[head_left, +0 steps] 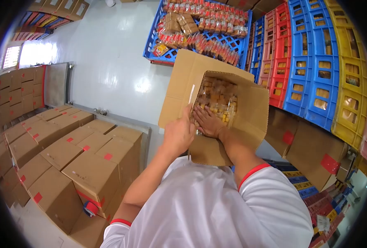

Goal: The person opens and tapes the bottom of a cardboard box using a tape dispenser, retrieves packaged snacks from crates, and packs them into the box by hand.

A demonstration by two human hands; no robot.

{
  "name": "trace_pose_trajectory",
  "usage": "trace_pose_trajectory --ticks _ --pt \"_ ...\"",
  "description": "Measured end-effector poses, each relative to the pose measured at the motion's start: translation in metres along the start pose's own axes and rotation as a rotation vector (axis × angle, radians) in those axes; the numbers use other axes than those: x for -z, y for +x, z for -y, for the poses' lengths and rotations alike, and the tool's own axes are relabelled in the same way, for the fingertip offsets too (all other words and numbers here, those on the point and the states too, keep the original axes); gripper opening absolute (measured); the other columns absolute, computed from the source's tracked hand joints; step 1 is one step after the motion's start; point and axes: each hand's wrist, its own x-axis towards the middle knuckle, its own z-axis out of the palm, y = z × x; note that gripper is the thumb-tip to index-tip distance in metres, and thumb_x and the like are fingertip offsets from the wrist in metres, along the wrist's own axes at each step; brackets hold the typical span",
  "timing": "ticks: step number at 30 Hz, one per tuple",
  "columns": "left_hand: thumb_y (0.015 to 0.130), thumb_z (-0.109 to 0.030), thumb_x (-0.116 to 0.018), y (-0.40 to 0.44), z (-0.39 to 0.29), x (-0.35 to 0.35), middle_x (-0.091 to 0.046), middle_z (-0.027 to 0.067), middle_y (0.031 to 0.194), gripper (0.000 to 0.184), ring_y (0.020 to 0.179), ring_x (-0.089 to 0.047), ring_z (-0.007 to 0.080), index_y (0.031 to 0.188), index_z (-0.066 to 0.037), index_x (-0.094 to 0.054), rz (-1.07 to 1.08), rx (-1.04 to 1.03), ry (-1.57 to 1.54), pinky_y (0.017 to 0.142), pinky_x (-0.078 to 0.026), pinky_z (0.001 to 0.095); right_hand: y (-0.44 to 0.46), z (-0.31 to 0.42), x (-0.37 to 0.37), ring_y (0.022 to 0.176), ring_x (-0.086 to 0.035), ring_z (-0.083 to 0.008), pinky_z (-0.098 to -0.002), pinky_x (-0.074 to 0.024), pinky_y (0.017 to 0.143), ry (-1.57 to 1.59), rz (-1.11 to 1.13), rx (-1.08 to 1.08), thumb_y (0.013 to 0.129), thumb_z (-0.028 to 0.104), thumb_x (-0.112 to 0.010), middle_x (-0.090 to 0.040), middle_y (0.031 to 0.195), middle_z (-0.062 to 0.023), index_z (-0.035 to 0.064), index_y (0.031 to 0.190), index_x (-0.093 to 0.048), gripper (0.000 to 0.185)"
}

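Observation:
An open cardboard box (pixel 249 120) stands in front of my body, its flaps spread outward. Inside lie many small clear-wrapped packs (pixel 222 97) with yellowish-brown contents. My right hand (pixel 208 120) reaches into the box, palm down on the packs, fingers spread. At the box's left edge, my left hand (pixel 179 133) is closed, its fingers gripping the cardboard rim beside the left flap.
Beyond the box, a blue crate (pixel 150 41) holds rows of wrapped packs. Stacked red, blue and yellow crates (pixel 315 70) rise at the right. Closed cartons (pixel 90 165) with red tape fill the lower left, a tape roll (pixel 90 208) among them.

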Motion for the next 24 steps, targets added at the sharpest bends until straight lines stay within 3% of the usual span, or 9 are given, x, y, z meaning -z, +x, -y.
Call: trace_pose_trajectory --ticks 7,10,12,14,15,16,18,19,24 --pt "0.094 -0.015 -0.054 -0.002 0.013 -0.008 -0.068 0.0277 0.077 0.054 0.075 -0.067 0.0495 0.146 -0.003 -0.044 -0.104 -0.011 0.066 0.072 -0.053 0.0575 -0.002 0.007 0.012 0.161 -0.012 -0.0285 -0.0497 -0.0069 0.13 -0.037 -0.131 0.003 0.107 0.048 -0.043 -0.024 0.171 -0.0165 -0.0014 0.161 -0.03 0.074" --pt "0.095 -0.017 -0.053 -0.001 0.02 -0.007 -0.069 0.0285 0.08 0.051 0.076 -0.067 0.0502 0.144 -0.003 -0.045 -0.169 -0.031 0.081 0.073 -0.053 0.0587 0.0 0.015 0.035 0.157 -0.024 -0.0338 -0.0502 -0.02 0.128 -0.107 -0.12 -0.012 0.105 0.043 -0.047 -0.022 0.171 -0.0169 -0.0023 0.16 -0.029 0.073" --pt "0.096 -0.018 -0.051 -0.003 0.019 -0.01 -0.069 0.0299 0.082 0.048 0.078 -0.067 0.0504 0.14 -0.001 -0.047 -0.172 -0.051 0.093 0.074 -0.053 0.0599 0.01 0.006 0.08 0.144 -0.046 -0.0385 -0.0487 -0.0377 0.118 0.175 0.361 -0.059 0.104 0.038 -0.049 -0.039 0.163 -0.0209 -0.002 0.154 -0.043 0.064" --pt "0.096 -0.019 -0.051 -0.005 0.013 -0.011 -0.069 0.0302 0.082 0.047 0.079 -0.068 0.0504 0.139 0.0 -0.048 -0.191 -0.044 0.108 0.074 -0.053 0.0599 -0.017 0.002 0.21 0.124 -0.062 -0.0411 -0.0481 -0.0486 0.105 0.53 0.432 -0.31 0.104 0.033 -0.052 -0.06 0.143 -0.0239 -0.0019 0.14 -0.059 0.051" --pt "0.096 -0.019 -0.05 -0.006 0.011 -0.011 -0.069 0.0306 0.083 0.046 0.08 -0.068 0.0504 0.137 0.0 -0.049 -0.211 -0.022 0.125 0.075 -0.053 0.0598 -0.046 -0.007 0.2 0.118 -0.067 -0.038 -0.0445 -0.0508 0.103 0.848 -0.169 -0.245 0.105 0.03 -0.054 -0.07 0.125 -0.0243 -0.0021 0.129 -0.067 0.042" --pt "0.095 -0.019 -0.05 -0.007 0.011 -0.01 -0.069 0.0311 0.083 0.045 0.081 -0.068 0.0504 0.136 0.002 -0.051 -0.213 -0.007 0.126 0.076 -0.054 0.0594 -0.06 -0.024 0.187 0.115 -0.069 -0.0347 -0.0414 -0.0519 0.101 0.977 -0.582 -0.122 0.105 0.027 -0.055 -0.07 0.127 -0.0223 -0.0009 0.131 -0.067 0.04" --pt "0.095 -0.019 -0.05 -0.006 0.014 -0.014 -0.069 0.0312 0.084 0.045 0.081 -0.068 0.0502 0.135 0.002 -0.051 -0.231 -0.024 0.145 0.077 -0.054 0.0591 -0.103 -0.036 0.211 0.117 -0.069 -0.0307 -0.0392 -0.0515 0.101 0.823 -0.814 -0.368 0.105 0.025 -0.054 -0.07 0.131 -0.0181 0.0028 0.134 -0.066 0.038" --pt "0.095 -0.019 -0.05 -0.007 0.015 -0.017 -0.069 0.0314 0.084 0.045 0.082 -0.068 0.05 0.135 0.002 -0.051 -0.241 -0.045 0.164 0.077 -0.054 0.0587 -0.12 -0.042 0.212 0.116 -0.068 -0.0354 -0.0403 -0.0518 0.099 0.689 -0.777 -0.501 0.105 0.02 -0.054 -0.069 0.129 -0.0183 0.0036 0.134 -0.066 0.035" --pt "0.095 -0.019 -0.051 -0.006 0.015 -0.018 -0.07 0.0309 0.084 0.044 0.082 -0.068 0.0498 0.134 0.001 -0.052 -0.259 -0.053 0.166 0.077 -0.054 0.0586 -0.136 -0.026 0.218 0.114 -0.063 -0.0429 -0.0444 -0.0515 0.095 0.636 -0.775 -0.468 0.102 0.012 -0.054 -0.067 0.122 -0.022 0.0037 0.133 -0.065 0.034"
